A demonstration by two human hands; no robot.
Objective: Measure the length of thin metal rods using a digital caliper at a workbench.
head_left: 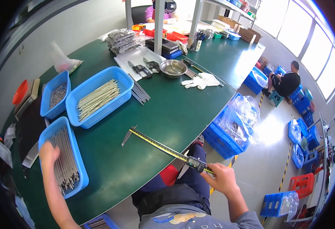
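Head view shows the left hand (48, 152) reaching into a blue basket (80, 168) of metal rods (64, 160), fingers curled down among them (whether they pinch 1 I cannot tell). Right hand (222, 178) pinches the digital caliper (163, 147) at its slider, overhanging the green table (163, 110) edge. Bare tabletop lies beyond the caliper's jaw tip; 2 more blue baskets (99, 97) sit past the left fingers.

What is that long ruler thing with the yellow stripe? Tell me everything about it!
It is a long digital caliper, a metal measuring bar with a yellow scale strip along it. Pointed grey jaws sit at its far end, and a dark sliding block with a small display sits near the close end. It lies slanted on the green table, its close end sticking past the edge. The right hand holds that end by the slider.
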